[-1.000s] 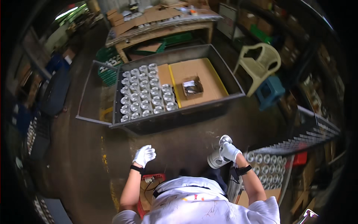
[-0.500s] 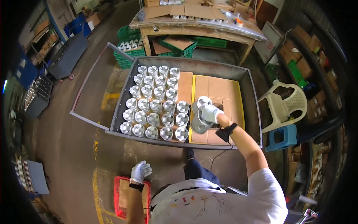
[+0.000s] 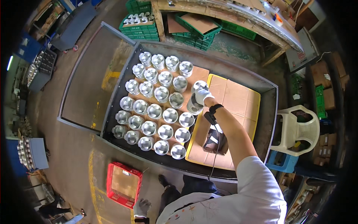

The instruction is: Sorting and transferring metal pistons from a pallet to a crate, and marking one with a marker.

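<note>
My right hand (image 3: 203, 96), in a white glove, grips two silver metal pistons, one (image 3: 199, 86) on its far side and one (image 3: 194, 106) on its near side. They are at the right end of the rows, over or on the cardboard; the hand hides whether they touch down. Several like pistons (image 3: 161, 94) stand upright in rows on the cardboard sheet at the left of a grey metal cart (image 3: 179, 46). My left hand (image 3: 141, 207), gloved too, hangs low beside a red plastic crate (image 3: 112, 181), fingers apart and holding nothing.
Right of the rows lies a yellow-edged cardboard-covered board (image 3: 238, 99) with a cutout holding a dark object (image 3: 212, 140). A cable runs down from my right wrist. A cream chair (image 3: 298, 130) and blue stool (image 3: 281, 161) stand right, green crates (image 3: 201, 41) and a wooden bench (image 3: 231, 13) beyond.
My right hand has carried the pistons away from the board toward the rows. My left hand is lower in view, and the whole view has turned and shifted.
</note>
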Action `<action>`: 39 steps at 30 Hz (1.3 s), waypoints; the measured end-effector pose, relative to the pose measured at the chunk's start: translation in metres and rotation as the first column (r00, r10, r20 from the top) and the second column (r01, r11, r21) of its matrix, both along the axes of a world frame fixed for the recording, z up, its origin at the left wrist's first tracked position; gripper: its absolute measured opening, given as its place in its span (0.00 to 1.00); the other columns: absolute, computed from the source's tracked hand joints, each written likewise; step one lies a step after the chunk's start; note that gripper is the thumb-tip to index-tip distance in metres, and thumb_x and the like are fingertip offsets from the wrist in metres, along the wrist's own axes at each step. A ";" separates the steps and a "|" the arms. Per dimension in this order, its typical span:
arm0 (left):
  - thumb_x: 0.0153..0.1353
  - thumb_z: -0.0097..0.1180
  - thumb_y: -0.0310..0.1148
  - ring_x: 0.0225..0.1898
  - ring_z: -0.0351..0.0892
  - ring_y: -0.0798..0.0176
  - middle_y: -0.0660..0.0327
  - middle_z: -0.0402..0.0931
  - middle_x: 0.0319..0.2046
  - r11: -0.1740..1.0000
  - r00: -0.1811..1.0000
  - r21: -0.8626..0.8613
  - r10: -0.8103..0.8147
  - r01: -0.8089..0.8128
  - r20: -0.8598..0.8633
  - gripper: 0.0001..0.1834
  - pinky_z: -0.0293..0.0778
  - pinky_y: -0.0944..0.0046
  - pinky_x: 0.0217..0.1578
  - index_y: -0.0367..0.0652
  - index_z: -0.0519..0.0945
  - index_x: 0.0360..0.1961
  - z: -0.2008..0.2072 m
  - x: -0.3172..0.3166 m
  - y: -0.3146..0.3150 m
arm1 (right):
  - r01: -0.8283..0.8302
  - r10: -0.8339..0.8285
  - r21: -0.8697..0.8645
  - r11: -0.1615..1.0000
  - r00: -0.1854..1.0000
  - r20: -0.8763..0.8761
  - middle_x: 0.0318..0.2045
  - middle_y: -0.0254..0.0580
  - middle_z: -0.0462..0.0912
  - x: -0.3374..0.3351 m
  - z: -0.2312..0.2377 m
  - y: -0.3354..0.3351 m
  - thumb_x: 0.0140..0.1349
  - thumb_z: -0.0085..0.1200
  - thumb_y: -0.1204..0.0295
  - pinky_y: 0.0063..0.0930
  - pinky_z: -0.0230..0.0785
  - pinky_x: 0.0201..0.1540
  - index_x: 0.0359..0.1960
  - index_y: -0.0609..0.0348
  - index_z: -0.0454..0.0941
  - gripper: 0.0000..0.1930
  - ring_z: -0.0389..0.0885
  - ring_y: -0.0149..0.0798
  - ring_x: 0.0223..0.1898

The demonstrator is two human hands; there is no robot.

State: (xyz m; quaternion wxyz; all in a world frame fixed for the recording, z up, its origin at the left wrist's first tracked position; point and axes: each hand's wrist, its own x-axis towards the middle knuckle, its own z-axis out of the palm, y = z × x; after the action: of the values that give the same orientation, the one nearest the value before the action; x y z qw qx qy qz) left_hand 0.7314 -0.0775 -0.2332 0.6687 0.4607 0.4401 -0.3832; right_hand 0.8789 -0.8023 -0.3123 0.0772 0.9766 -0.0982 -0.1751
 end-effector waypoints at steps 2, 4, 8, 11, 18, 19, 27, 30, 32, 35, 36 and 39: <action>0.62 0.52 0.44 0.34 0.76 0.47 0.52 0.77 0.36 0.993 0.999 0.113 0.029 -0.028 -0.013 0.16 0.74 0.50 0.36 0.43 0.74 0.43 0.010 -0.009 -0.010 | -0.097 0.092 -0.116 0.988 0.995 -0.041 0.33 0.48 0.79 0.009 -0.033 -0.015 0.56 0.44 0.70 0.45 0.70 0.44 0.35 0.52 0.81 0.12 0.79 0.50 0.40; 0.66 0.48 0.45 0.43 0.77 0.48 0.52 0.79 0.43 0.994 0.998 0.090 0.059 -0.060 0.014 0.19 0.73 0.49 0.47 0.44 0.77 0.50 0.015 -0.023 -0.002 | -0.084 0.077 -0.141 0.986 0.995 -0.055 0.33 0.48 0.79 0.012 -0.069 -0.027 0.55 0.45 0.69 0.47 0.69 0.44 0.34 0.53 0.82 0.12 0.79 0.51 0.40; 0.64 0.49 0.49 0.48 0.74 0.44 0.50 0.76 0.47 0.997 0.996 0.015 -0.080 0.079 0.037 0.23 0.71 0.44 0.51 0.47 0.74 0.54 0.015 -0.021 0.002 | 0.001 -0.010 -0.166 0.986 0.999 -0.050 0.34 0.49 0.80 0.012 -0.111 -0.045 0.54 0.46 0.70 0.46 0.68 0.46 0.35 0.54 0.82 0.12 0.78 0.50 0.42; 0.64 0.49 0.49 0.48 0.74 0.45 0.50 0.76 0.47 0.990 0.998 0.128 -0.067 0.065 0.005 0.24 0.72 0.44 0.49 0.46 0.73 0.55 0.016 -0.027 0.000 | 0.091 -0.092 0.023 0.996 0.996 0.010 0.35 0.49 0.81 0.026 -0.103 -0.025 0.55 0.47 0.70 0.45 0.67 0.50 0.35 0.54 0.82 0.11 0.78 0.50 0.44; 0.61 0.54 0.43 0.32 0.77 0.46 0.51 0.77 0.33 0.981 0.995 0.178 -0.071 0.081 -0.065 0.14 0.75 0.51 0.31 0.44 0.75 0.39 0.023 0.026 -0.056 | 0.161 -0.203 0.210 0.964 0.959 0.198 0.35 0.55 0.83 0.017 -0.099 -0.045 0.55 0.49 0.74 0.39 0.74 0.44 0.41 0.63 0.76 0.12 0.83 0.50 0.39; 0.61 0.54 0.43 0.32 0.79 0.48 0.51 0.78 0.34 0.950 0.987 0.267 -0.161 0.163 -0.028 0.19 0.77 0.51 0.30 0.42 0.73 0.47 0.028 0.022 -0.064 | 0.099 -0.109 0.121 0.988 0.991 0.078 0.36 0.53 0.83 0.018 -0.084 -0.034 0.56 0.49 0.73 0.39 0.74 0.44 0.40 0.63 0.78 0.12 0.83 0.49 0.40; 0.61 0.53 0.41 0.32 0.78 0.51 0.51 0.76 0.34 0.919 0.970 0.313 -0.239 0.242 -0.048 0.18 0.76 0.54 0.30 0.41 0.72 0.47 0.033 0.042 -0.095 | 0.412 -0.545 0.412 0.813 0.788 0.286 0.27 0.53 0.82 -0.013 -0.059 -0.010 0.57 0.50 0.73 0.39 0.77 0.31 0.40 0.70 0.75 0.13 0.85 0.48 0.30; 0.61 0.53 0.41 0.31 0.77 0.51 0.52 0.76 0.34 0.927 0.971 0.291 -0.227 0.238 -0.071 0.19 0.76 0.54 0.30 0.40 0.71 0.48 0.021 0.041 -0.086 | 0.545 -0.674 0.449 0.708 0.712 0.198 0.28 0.54 0.83 -0.024 -0.046 -0.005 0.55 0.52 0.70 0.40 0.77 0.33 0.38 0.68 0.78 0.13 0.85 0.49 0.32; 0.61 0.53 0.41 0.31 0.77 0.51 0.52 0.75 0.33 0.934 0.974 0.276 -0.213 0.227 -0.083 0.19 0.75 0.54 0.29 0.40 0.70 0.49 0.014 0.039 -0.080 | 0.669 -0.805 0.582 0.462 0.592 -0.041 0.31 0.53 0.85 -0.029 -0.035 -0.005 0.51 0.59 0.64 0.38 0.78 0.36 0.34 0.65 0.82 0.16 0.86 0.48 0.34; 0.61 0.53 0.40 0.29 0.77 0.50 0.52 0.76 0.32 0.922 0.969 0.298 -0.238 0.249 -0.074 0.15 0.76 0.54 0.29 0.41 0.73 0.42 0.013 0.048 -0.086 | 0.704 -0.892 0.701 -0.113 0.239 -0.383 0.28 0.47 0.85 -0.039 -0.047 0.005 0.48 0.64 0.60 0.32 0.80 0.34 0.33 0.65 0.82 0.19 0.86 0.42 0.29; 0.62 0.53 0.41 0.29 0.77 0.51 0.52 0.76 0.32 0.922 0.968 0.295 -0.243 0.251 -0.065 0.14 0.75 0.55 0.29 0.41 0.73 0.42 0.012 0.051 -0.085 | 0.630 -0.897 0.737 -0.247 0.140 -0.420 0.27 0.46 0.84 -0.039 -0.066 0.007 0.48 0.64 0.60 0.32 0.80 0.32 0.32 0.64 0.82 0.17 0.85 0.41 0.27; 0.62 0.52 0.41 0.29 0.78 0.52 0.53 0.76 0.32 0.926 0.974 0.304 -0.220 0.223 -0.042 0.15 0.75 0.56 0.29 0.42 0.72 0.43 0.013 0.048 -0.068 | 0.308 -0.802 0.749 -0.587 -0.089 -0.591 0.22 0.43 0.81 -0.028 -0.104 0.038 0.50 0.63 0.63 0.36 0.79 0.24 0.27 0.59 0.79 0.11 0.82 0.41 0.21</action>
State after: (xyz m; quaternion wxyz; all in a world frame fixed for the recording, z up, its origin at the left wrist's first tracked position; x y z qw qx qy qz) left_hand 0.7792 -0.1451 -0.2203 0.5399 0.6042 0.4419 -0.3850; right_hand 0.8511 -0.7646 -0.4161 -0.6494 0.3981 -0.6465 0.0432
